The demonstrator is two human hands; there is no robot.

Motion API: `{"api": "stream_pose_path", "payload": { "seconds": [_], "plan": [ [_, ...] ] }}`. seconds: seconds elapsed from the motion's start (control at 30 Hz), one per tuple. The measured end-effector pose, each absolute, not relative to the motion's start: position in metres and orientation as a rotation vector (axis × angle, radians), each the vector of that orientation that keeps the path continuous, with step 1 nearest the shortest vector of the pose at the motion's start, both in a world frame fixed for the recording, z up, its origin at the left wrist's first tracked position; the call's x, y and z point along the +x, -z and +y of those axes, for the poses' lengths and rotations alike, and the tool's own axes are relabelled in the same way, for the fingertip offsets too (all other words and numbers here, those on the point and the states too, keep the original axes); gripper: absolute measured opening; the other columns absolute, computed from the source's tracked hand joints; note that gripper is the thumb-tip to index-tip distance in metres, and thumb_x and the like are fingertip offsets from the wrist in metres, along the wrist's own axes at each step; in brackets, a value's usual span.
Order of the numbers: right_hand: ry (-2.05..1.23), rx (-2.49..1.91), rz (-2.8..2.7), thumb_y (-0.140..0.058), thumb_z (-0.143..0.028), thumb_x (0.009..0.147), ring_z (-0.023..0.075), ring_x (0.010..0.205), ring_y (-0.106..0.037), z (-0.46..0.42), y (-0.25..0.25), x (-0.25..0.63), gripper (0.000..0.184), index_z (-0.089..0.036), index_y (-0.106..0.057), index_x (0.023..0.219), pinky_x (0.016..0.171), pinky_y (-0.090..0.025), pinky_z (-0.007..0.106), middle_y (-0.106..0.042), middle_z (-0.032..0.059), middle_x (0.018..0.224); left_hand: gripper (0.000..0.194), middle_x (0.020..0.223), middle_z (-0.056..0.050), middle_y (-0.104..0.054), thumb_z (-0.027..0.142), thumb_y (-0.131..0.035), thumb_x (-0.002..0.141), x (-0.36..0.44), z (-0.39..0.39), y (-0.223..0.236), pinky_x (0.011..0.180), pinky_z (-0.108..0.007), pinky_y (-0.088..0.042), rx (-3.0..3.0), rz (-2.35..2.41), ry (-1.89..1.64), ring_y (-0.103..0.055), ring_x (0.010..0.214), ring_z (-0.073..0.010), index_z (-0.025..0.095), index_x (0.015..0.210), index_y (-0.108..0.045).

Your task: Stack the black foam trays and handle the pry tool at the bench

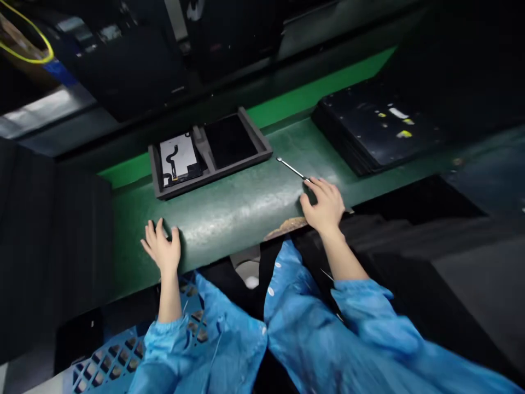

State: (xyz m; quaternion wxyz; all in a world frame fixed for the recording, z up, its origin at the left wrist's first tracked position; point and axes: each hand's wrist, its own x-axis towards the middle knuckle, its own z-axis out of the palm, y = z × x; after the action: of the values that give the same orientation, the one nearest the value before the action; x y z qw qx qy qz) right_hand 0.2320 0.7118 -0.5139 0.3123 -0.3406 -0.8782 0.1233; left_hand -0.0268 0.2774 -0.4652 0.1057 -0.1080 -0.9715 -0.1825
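My left hand (163, 250) rests on the green bench (229, 213) near its front edge, fingers spread and thumb apart. Nothing shows clearly in it. Over a thin metal pry tool (291, 168) lies my right hand (327, 205), its fingers bent around the shaft. The tool's flat tip points away to the far left, and most of its handle is hidden beneath the palm. Behind both hands sits a grey two-part tray (221, 174). Its left compartment holds a white and black panel (179, 156) with a dark flex cable; a black flat panel (230, 141) fills the right one.
A stack of black flat panels (369, 128) with yellow and white tabs stands at the back right. The bench's front edge is chipped (287, 225). A blue lattice crate (110, 358) is below at the left. A yellow cable (47, 46) hangs at upper left.
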Motion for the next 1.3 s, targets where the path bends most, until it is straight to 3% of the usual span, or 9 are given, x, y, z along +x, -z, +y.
{"api": "stream_pose_path", "payload": {
  "seconds": [0.17,0.27,0.47,0.6,0.83,1.0,1.17,1.23,1.3],
  "plan": [
    [-0.467,-0.861,-2.199,-0.056,-0.035,0.103,0.0297,0.125,-0.066,0.705,0.5,0.227,0.033,-0.023,-0.083,0.118,0.115,-0.05,0.046,-0.08,0.0078,0.13,0.064,0.177,-0.025,-0.041,0.05,-0.046,0.11,-0.02,0.279,0.465,0.136,-0.072,-0.019,-0.382,-2.807,0.515,-0.033,0.168,-0.0405,0.015,0.162,-0.055],
    [-0.578,-0.847,-2.195,-0.055,-0.032,0.105,0.0292,0.118,-0.065,0.705,0.491,0.224,0.029,-0.025,-0.083,0.112,0.11,-0.049,0.044,-0.081,0.008,0.121,0.065,0.173,-0.028,-0.046,0.049,-0.041,0.11,-0.021,0.28,0.473,0.135,-0.07,-0.026,-0.413,-2.719,0.491,-0.038,0.165,-0.0416,0.01,0.159,-0.058],
    [-0.844,-0.854,-2.041,-0.057,-0.029,0.106,0.0302,0.118,-0.059,0.703,0.486,0.222,0.023,-0.026,-0.08,0.11,0.111,-0.043,0.043,-0.078,0.0099,0.118,0.06,0.165,-0.027,-0.056,0.046,-0.043,0.108,-0.025,0.274,0.475,0.132,-0.064,-0.036,-0.507,-2.665,0.5,-0.048,0.16,-0.0406,0.013,0.152,-0.064],
    [-0.966,-0.852,-1.893,-0.062,-0.025,0.102,0.0273,0.113,-0.06,0.699,0.484,0.223,0.017,-0.025,-0.079,0.101,0.111,-0.042,0.04,-0.078,0.0077,0.115,0.056,0.16,-0.026,-0.062,0.043,-0.042,0.107,-0.018,0.269,0.463,0.128,-0.054,-0.044,-0.631,-2.646,0.458,-0.056,0.154,-0.0374,0.012,0.146,-0.069],
    [-1.241,-0.857,-1.51,-0.07,-0.033,0.092,0.0249,0.103,-0.068,0.688,0.478,0.221,0.01,-0.025,-0.074,0.095,0.108,-0.051,0.04,-0.08,0.0058,0.107,0.054,0.162,-0.017,-0.064,0.039,-0.041,0.109,0.014,0.262,0.47,0.131,-0.044,-0.042,-0.651,-2.648,0.452,-0.056,0.155,-0.0295,0.013,0.146,-0.07],
    [-1.569,-0.795,-1.189,-0.09,-0.051,0.071,0.0223,0.09,-0.072,0.687,0.467,0.208,0.042,-0.025,-0.066,0.094,0.088,-0.059,0.037,-0.078,0.0046,0.093,0.058,0.174,-0.013,-0.051,0.04,-0.04,0.11,0.045,0.263,0.487,0.138,-0.054,-0.028,-0.53,-2.684,0.398,-0.043,0.165,-0.0277,0.016,0.16,-0.059],
    [-1.931,-0.688,-1.082,-0.104,-0.047,0.055,0.0175,0.079,-0.072,0.679,0.45,0.173,0.058,-0.026,-0.068,0.094,0.073,-0.059,0.029,-0.077,0.0008,0.084,0.058,0.177,-0.014,-0.046,0.039,-0.044,0.109,0.056,0.27,0.482,0.139,-0.061,-0.023,-0.486,-2.797,0.399,-0.036,0.168,-0.0314,0.016,0.161,-0.057],
    [-2.053,-0.627,-1.101,-0.107,-0.044,0.052,0.0165,0.079,-0.073,0.666,0.445,0.153,0.059,-0.025,-0.07,0.094,0.073,-0.06,0.028,-0.078,0.001,0.085,0.054,0.174,-0.013,-0.052,0.042,-0.051,0.107,0.053,0.28,0.48,0.138,-0.067,-0.018,-0.488,-2.817,0.584,-0.039,0.167,-0.0337,0.02,0.156,-0.061],
    [-2.158,-0.579,-1.136,-0.109,-0.043,0.05,0.0162,0.078,-0.073,0.65,0.443,0.131,0.059,-0.024,-0.073,0.093,0.072,-0.06,0.028,-0.079,0.0021,0.086,0.051,0.163,-0.011,-0.064,0.046,-0.056,0.106,0.046,0.301,0.48,0.138,-0.063,-0.024,-0.563,-2.769,0.909,-0.051,0.159,-0.0315,0.024,0.152,-0.062]
  ]
}}
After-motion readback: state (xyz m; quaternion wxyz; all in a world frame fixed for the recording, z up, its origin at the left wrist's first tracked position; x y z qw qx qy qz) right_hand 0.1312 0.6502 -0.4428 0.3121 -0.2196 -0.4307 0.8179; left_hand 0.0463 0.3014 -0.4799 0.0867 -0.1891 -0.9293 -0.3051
